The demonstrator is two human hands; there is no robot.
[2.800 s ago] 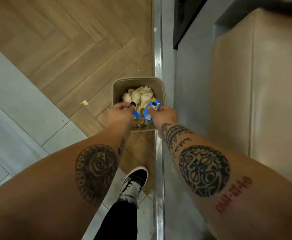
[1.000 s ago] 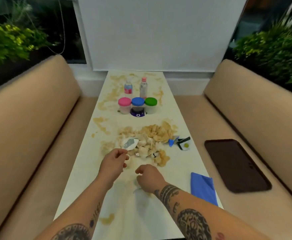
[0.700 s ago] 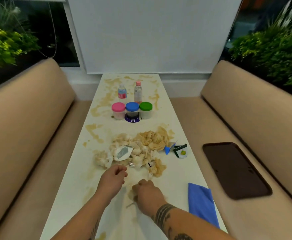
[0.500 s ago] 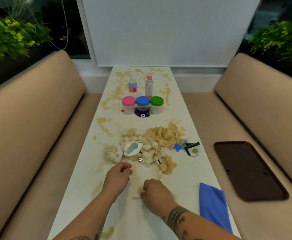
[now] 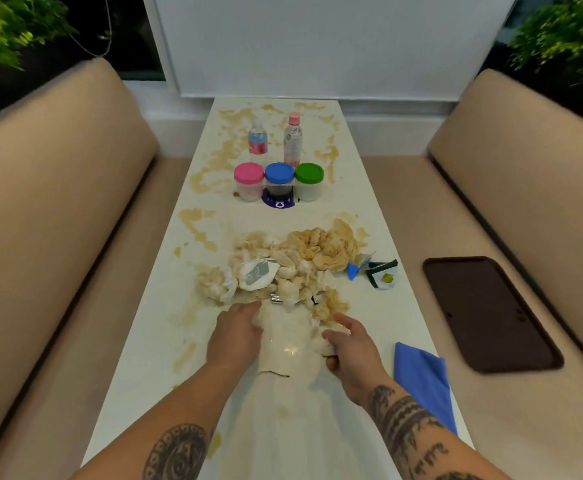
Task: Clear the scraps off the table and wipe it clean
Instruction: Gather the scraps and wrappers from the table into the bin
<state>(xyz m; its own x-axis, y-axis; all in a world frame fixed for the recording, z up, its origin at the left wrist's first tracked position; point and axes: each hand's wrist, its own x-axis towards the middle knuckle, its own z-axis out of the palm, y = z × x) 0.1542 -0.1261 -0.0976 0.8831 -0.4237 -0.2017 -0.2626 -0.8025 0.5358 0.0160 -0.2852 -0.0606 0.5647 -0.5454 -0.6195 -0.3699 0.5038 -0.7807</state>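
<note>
A heap of crumpled, brown-stained tissues [image 5: 300,265] lies across the middle of the long white table [image 5: 369,209], which is smeared with brown stains. My left hand [image 5: 236,332] reaches the heap's near edge with its palm down and its fingers hidden against the tissues. My right hand [image 5: 352,348] grips a white tissue wad [image 5: 320,345] just short of the heap. A blue torn wrapper [image 5: 352,270] and a green-and-white packet [image 5: 383,276] lie to the right of the heap. A folded blue cloth [image 5: 421,379] sits at the table's right edge.
Three jars with pink [image 5: 248,181], blue [image 5: 279,180] and green [image 5: 309,180] lids stand beyond the heap, with two small bottles [image 5: 293,140] behind them. Beige benches flank the table; a dark tray [image 5: 491,313] lies on the right one. A thin black strand [image 5: 274,374] lies between my wrists.
I have turned from the bin on the floor back to the table. Both hands moved forward to the heap's near edge, and my right hand has closed round a tissue wad.
</note>
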